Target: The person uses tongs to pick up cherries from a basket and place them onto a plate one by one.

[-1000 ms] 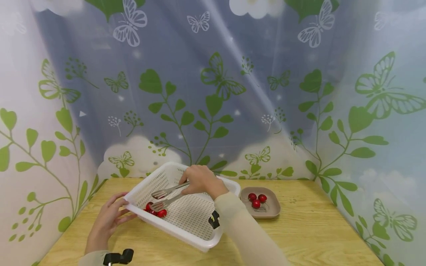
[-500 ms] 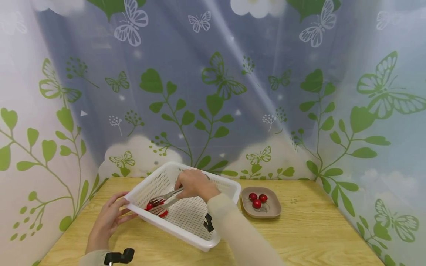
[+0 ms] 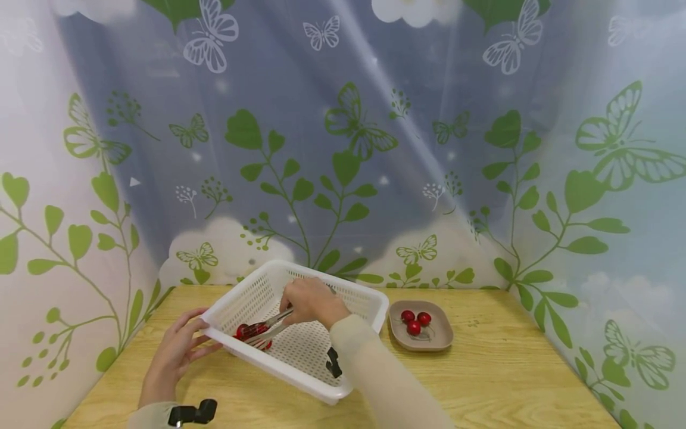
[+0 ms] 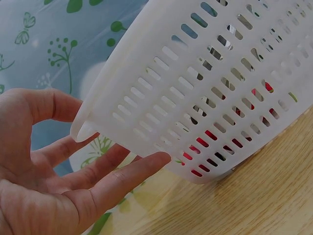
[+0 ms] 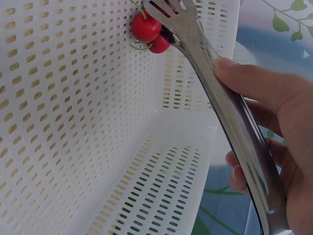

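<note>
My left hand (image 3: pixel 170 356) holds the left corner of a white perforated plastic basket (image 3: pixel 300 376); in the left wrist view my left hand (image 4: pixel 63 166) has fingers at the rim and the thumb against the outer wall. Inside the basket, my right hand (image 3: pixel 311 304) grips metal serving tongs (image 5: pixel 230 107) with forked ends. Their tips are down at several red cherries (image 5: pixel 145 27) in the basket's left corner, partly covering them. Whether a cherry is pinched between the tips cannot be told. In the right wrist view my right hand (image 5: pixel 279 117) holds the tongs along their arms.
A beige square dish (image 3: pixel 445 341) with three stemmed cherries (image 3: pixel 414 328) stands right of the basket on the wooden table (image 3: pixel 509 369). A patterned curtain (image 3: pixel 343 149) rises behind the table and along both sides.
My right hand has moved slightly left and down, bringing the tongs' tips over the cherries; the tips have drawn closer together. The left hand and basket have stayed in place.
</note>
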Available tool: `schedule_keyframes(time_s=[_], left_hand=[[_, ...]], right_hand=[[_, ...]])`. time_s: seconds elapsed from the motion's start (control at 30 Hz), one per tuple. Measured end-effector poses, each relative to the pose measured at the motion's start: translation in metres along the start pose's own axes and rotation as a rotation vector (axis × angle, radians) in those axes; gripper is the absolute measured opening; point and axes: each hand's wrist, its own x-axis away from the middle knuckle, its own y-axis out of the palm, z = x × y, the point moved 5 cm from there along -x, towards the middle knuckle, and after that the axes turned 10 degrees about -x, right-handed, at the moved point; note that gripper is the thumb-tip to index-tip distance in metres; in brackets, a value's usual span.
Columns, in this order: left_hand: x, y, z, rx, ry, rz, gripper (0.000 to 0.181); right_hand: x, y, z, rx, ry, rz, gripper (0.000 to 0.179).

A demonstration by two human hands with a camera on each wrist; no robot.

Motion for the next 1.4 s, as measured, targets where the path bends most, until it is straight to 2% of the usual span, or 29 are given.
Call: schedule_keyframes(time_s=[0.3,0.6,0.8,1.07,1.4], left_hand=[[0.001,0.001,0.001,-0.009,0.001,0.001,0.047],[0.0,0.0,0.0,0.004,0.005,0.003,0.042],[0.001,0.001,0.001,-0.012,0.004,0.004,0.046],[0.002,0.002,0.002,-0.004,0.001,0.007,0.046],[0.001,0.001,0.002,-0.015,-0.003,0.004,0.052]], right_hand=[[0.004,-0.005,0.004,0.037,-0.015,0.021,0.018],[0.014,-0.025,0.007,-0.002,-0.026,0.071,0.022],[0.024,-0.039,0.009,0.035,-0.04,0.121,0.026],[0.047,-0.058,0.014,0.047,-0.099,0.269,0.025],[0.079,-0.077,0.024,0.01,-0.22,0.477,0.02]])
